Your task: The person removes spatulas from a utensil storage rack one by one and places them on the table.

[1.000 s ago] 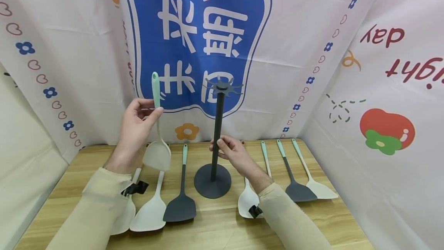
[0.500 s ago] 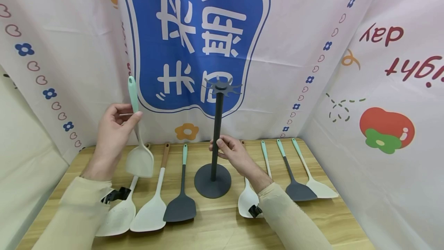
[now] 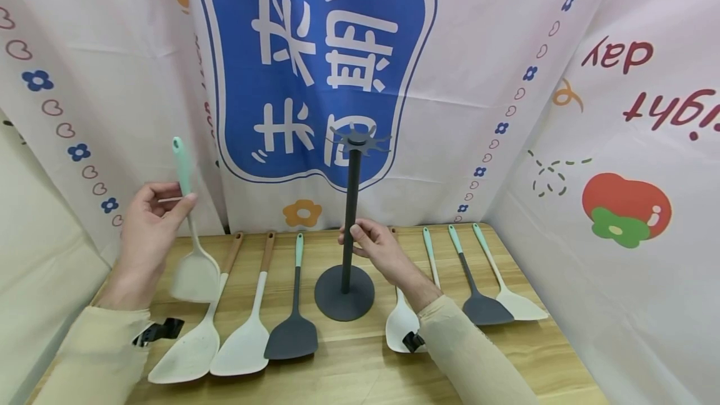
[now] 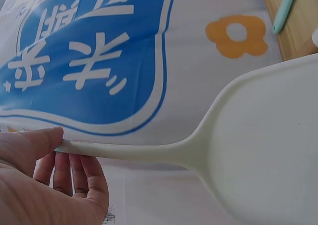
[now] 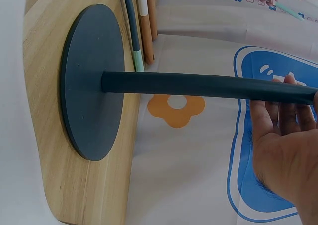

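Note:
My left hand [image 3: 147, 227] pinches a cream spatula [image 3: 195, 277] by the lower part of its mint handle, between thumb and fingers. The spatula is raised at the left, handle up and blade down. In the left wrist view, its pale neck and wide blade [image 4: 263, 140] stretch out from my fingertips. My right hand [image 3: 384, 252] grips the dark post of a utensil stand [image 3: 350, 217], with the thumb on the near side and fingers behind. The stand is upright on its round base [image 5: 92, 120], and a ring of bare curved hooks [image 3: 360, 141] tops it.
Left of the stand on the wooden table [image 3: 360, 374] lie two white brown-handled turners [image 3: 188, 352] and a dark grey turner [image 3: 292, 336]. On the right are a white utensil [image 3: 400, 327], partly hidden, a grey turner [image 3: 485, 310] and a cream turner [image 3: 522, 306]. Printed cloth [image 3: 478, 49] hangs behind.
My left hand has carried the cream spatula leftward and slightly down, away from the stand, uncovering the brown-handled turners. The right hand and the stand have stayed put.

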Available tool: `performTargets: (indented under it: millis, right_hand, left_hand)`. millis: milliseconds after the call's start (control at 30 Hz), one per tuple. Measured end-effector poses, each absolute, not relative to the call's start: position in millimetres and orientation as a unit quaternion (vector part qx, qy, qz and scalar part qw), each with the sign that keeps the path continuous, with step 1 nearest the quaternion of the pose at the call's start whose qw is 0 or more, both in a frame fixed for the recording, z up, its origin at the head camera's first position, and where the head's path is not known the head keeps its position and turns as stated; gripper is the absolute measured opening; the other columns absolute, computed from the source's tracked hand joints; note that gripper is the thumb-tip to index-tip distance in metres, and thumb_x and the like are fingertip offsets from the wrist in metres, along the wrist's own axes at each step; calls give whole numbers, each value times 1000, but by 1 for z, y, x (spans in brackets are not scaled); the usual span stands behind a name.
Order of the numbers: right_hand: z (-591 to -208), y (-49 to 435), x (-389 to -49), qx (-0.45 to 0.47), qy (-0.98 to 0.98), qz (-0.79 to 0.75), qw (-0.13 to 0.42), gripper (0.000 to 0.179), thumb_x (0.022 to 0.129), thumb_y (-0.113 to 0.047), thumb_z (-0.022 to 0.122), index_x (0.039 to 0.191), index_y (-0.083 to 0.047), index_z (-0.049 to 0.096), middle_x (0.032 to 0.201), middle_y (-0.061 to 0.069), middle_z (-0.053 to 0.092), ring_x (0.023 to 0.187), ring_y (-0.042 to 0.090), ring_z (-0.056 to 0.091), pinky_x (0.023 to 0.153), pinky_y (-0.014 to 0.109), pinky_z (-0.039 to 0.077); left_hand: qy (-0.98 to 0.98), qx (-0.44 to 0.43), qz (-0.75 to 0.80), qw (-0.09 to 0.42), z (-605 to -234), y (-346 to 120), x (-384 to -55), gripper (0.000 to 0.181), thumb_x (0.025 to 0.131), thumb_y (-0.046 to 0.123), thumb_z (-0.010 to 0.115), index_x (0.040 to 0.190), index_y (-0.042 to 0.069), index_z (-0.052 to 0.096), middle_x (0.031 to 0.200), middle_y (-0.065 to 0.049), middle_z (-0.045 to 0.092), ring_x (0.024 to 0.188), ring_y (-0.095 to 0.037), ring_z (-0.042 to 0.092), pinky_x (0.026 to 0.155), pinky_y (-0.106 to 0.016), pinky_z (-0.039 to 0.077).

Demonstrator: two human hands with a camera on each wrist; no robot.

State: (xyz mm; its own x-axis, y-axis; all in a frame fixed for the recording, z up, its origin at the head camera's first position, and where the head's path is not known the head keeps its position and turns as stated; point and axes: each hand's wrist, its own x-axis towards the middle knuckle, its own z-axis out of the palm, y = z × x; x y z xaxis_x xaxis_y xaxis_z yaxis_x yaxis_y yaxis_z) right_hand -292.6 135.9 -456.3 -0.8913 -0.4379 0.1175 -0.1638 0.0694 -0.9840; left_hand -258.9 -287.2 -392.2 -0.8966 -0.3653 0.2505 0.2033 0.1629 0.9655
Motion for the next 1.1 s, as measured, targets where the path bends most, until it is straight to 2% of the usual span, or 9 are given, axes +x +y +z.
performTargets:
  millis: [167,400,600,767,933,1100]
  right_hand:
    - [-456,136,-292,-206,724,-650,104,51,127,-33,55,153,10,61,149,28,71,138,21,74,132,61,55]
    - [-456,135,-292,-207,724,-650,105,50,127,-33,54,153,9,62,149,28,71,142,28,73,132,61,55]
    - [-455,135,-291,-210,725,-647,105,53,127,-35,54,154,11,60,149,28,71,146,35,72,132,62,55]
    - [-455,136,-291,-211,728,-644,104,55,127,-37,53,154,10,61,149,26,72,146,36,72,132,62,55]
    - [-455,136,-291,-209,728,-645,102,49,126,-38,54,150,2,67,150,26,72,146,34,72,132,62,56]
    - [-455,136,-291,-208,727,-646,103,45,126,-38,54,149,-2,69,148,24,73,144,30,73,132,61,56]
  left_hand:
    - [-715,57,-660,221,-399,-303,-253,23,110,12,82,124,27,71,120,18,70,105,-2,65,79,-4,58]
    - [-774,83,-589,217,-412,-319,-246,22,114,18,79,127,33,68,119,26,67,106,2,64,83,-3,57]
    - [-788,100,-571,207,-424,-331,-242,21,114,21,79,128,35,69,119,28,65,106,4,63,82,-3,56]
    - [-790,106,-565,212,-436,-340,-242,22,113,18,80,126,33,71,115,31,65,103,7,63,81,-2,54]
    - [-804,106,-546,212,-447,-349,-241,20,112,17,80,121,32,71,109,36,65,97,13,64,78,-3,53]
    - [-841,91,-493,203,-459,-359,-238,12,114,22,78,125,23,72,101,44,61,91,18,61,73,-6,52]
